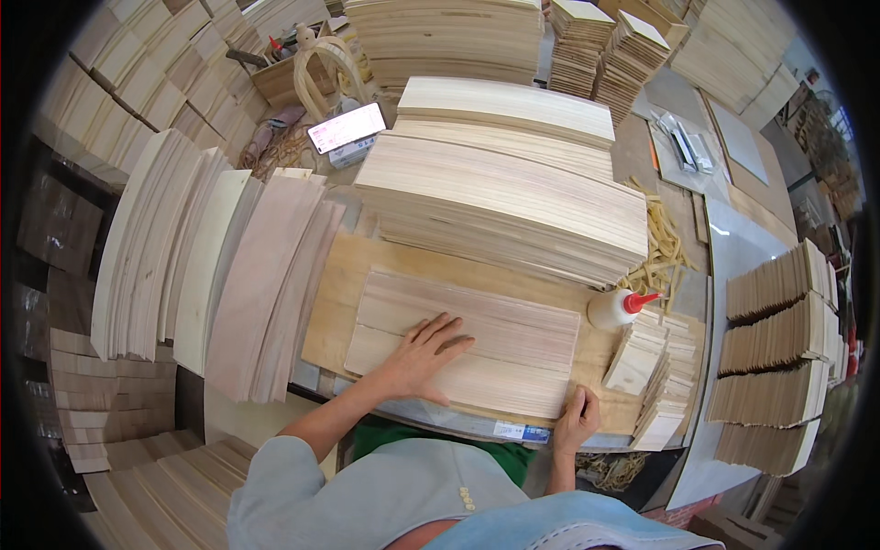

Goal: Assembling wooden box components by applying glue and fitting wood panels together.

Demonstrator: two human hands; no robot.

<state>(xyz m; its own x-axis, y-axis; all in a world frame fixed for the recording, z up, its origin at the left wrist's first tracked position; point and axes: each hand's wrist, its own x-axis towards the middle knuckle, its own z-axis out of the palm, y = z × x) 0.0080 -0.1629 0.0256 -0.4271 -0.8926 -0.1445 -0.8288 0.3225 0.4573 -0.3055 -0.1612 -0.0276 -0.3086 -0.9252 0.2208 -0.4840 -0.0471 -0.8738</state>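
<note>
A pale wooden panel made of boards laid side by side, with seams along its length, rests on a plywood work board in front of me. My left hand lies flat on the panel's left half, fingers spread and thumb near the front edge. At the panel's front right corner is my right hand, its fingers curled and closed. Whether it grips the corner or something small cannot be made out. A white glue bottle with a red nozzle stands beyond the panel's right end.
Tall stacks of boards stand behind the panel. Upright boards line the left side. Small wooden pieces sit right of the panel, below yellowish rubber bands. A lit phone leans at the back; bundled slats stand far right.
</note>
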